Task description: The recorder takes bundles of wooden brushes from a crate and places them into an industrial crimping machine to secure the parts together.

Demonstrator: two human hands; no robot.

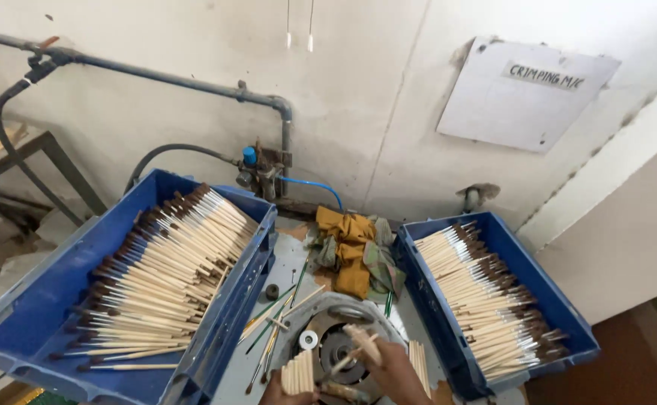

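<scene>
I see the left blue tray (36, 300) and the right blue tray (527, 270) tilted inward, so their brushes lie within reach of the round machine head (336, 341) on the worktop (291, 259). My left hand (287, 394) grasps a bundle of handles (298, 373); my right hand (392, 371) pinches a single brush (360, 346) over the machine head.

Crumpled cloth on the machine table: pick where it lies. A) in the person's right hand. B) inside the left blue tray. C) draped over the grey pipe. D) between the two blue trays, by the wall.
D: the mustard and green crumpled cloth sits on the table between the left blue tray and the right blue tray, just below the wall.
</scene>
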